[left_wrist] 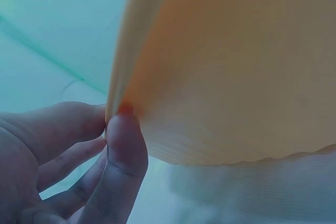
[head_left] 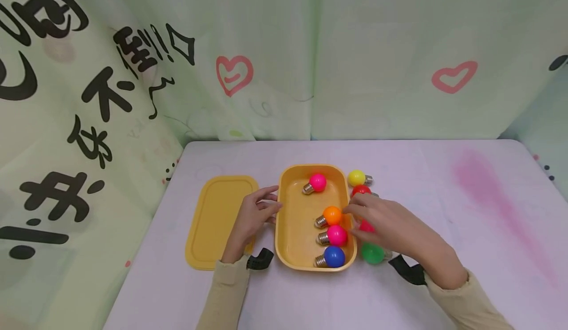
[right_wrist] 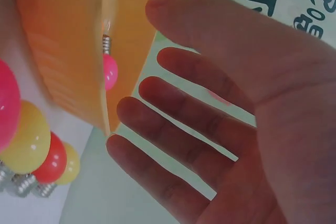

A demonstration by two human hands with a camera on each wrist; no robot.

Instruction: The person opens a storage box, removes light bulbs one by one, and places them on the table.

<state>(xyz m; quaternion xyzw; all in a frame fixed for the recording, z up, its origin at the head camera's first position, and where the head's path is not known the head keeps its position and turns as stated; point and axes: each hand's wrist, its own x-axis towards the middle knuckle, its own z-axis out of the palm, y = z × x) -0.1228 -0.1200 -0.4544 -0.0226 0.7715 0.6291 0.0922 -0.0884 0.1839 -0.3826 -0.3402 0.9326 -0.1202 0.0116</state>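
Pinching yellow box (head_left: 295, 221) by the edge with left hand (head_left: 257, 210), right hand (head_left: 388, 219) spread, near orange bulb (head_left: 332, 215)

Glossy bulbs (head_left: 337, 235), shiny metal bases (head_left: 322, 239), smooth plastic tray (head_left: 294, 226)

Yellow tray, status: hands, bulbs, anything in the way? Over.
Left hand pinching yellow tray by its left side. Right hand holding nothing, at tray's right side. Four bulbs inside. More bulbs outside, partly hidden by right hand.
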